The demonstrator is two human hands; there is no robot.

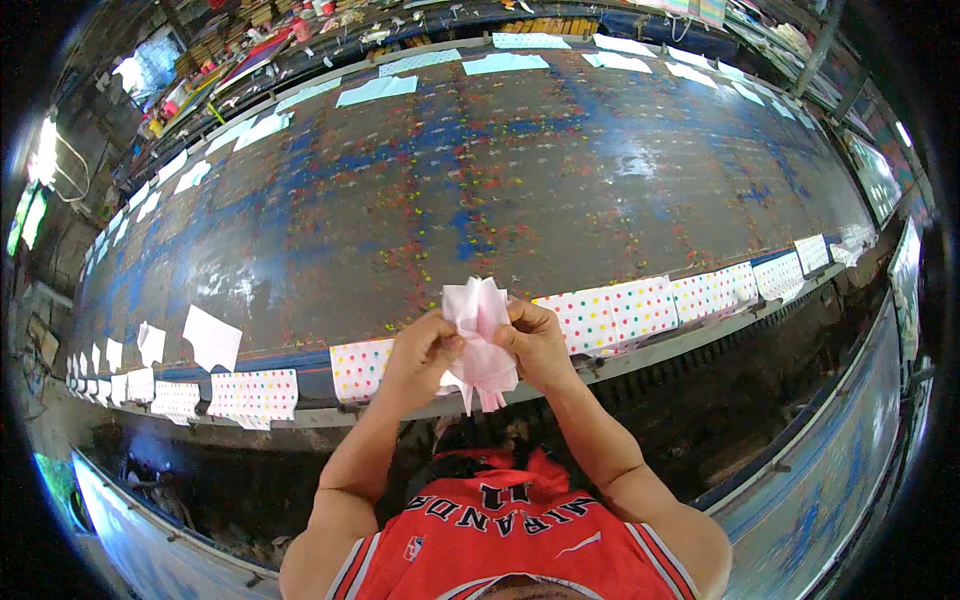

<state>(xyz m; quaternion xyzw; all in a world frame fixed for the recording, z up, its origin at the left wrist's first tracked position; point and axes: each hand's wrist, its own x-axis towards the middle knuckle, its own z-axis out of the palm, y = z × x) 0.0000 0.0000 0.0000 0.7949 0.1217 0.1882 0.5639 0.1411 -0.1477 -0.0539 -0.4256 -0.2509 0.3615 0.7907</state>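
Observation:
Pale pink cloth [484, 345], gathered in loose folds with pointed ends, hangs upright between my two hands over the table's near edge. My left hand [420, 360] is closed on its left side, fingers curled in. On the other side my right hand [538, 345] grips it, thumb pressed against the folds. Behind the left hand lies a white cloth piece with coloured dots [358, 370]. Close to the right hand, another dotted piece [610, 315] lies along the same edge. Whether the bunch is one piece or a stack, I cannot tell.
The long dark table [560, 210] is stained with blue, red and yellow paint. Light blue pieces [505, 63] line its far edge. A plain pinkish-white piece [212, 338] and more dotted pieces [253, 394] lie at left. Another long table [830, 500] stands at lower right.

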